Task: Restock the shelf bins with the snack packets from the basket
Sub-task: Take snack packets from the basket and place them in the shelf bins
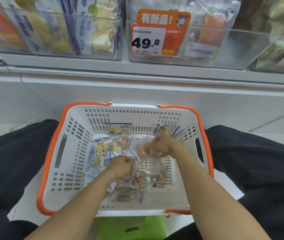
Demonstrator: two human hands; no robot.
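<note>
Head cam: both hands, left (122,166) & right (163,144), fingers curled, grip clear snack pkts (148,153) in basket (79,118).

basket (79,153): matt white moulded plastic, perforated walls, smooth orange plastic rim. snack packets (101,153): clear glossy plastic film, crinkled, with printed paper-like labels. shelf bins (241,49): transparent rigid plastic, smooth, reflective. price tag (156,40): glossy printed card, orange and white. shelf (137,73): smooth matt white finish. trousers (259,161): dark matt cloth. stool (131,227): smooth green plastic.
</note>
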